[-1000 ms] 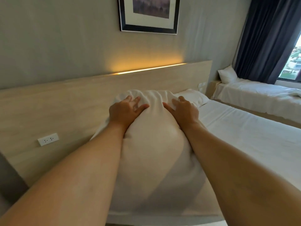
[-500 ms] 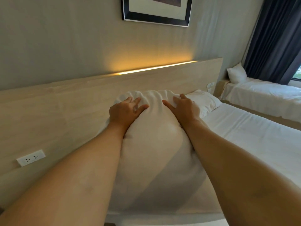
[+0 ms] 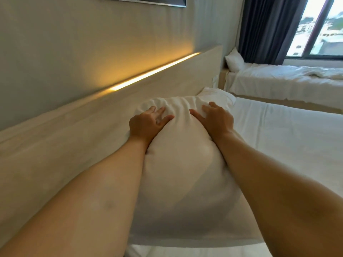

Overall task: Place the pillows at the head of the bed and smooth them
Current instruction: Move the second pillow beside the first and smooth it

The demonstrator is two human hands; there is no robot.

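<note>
A plump white pillow lies along the wooden headboard at the head of the bed. My left hand presses flat on the pillow's far left part, fingers spread. On its far right part rests my right hand, also flat with fingers apart. The cloth wrinkles between the two hands. A second white pillow lies beyond the first, against the headboard, partly hidden by it.
A lit strip glows along the headboard's top. A second bed with its own pillow stands at the right. Dark curtains and a window are behind it. A framed picture hangs on the wall.
Both hands stay flat on the same pillow, pushed slightly further along it. My head has turned right and tilted, so the socket is out of view and the window shows.
</note>
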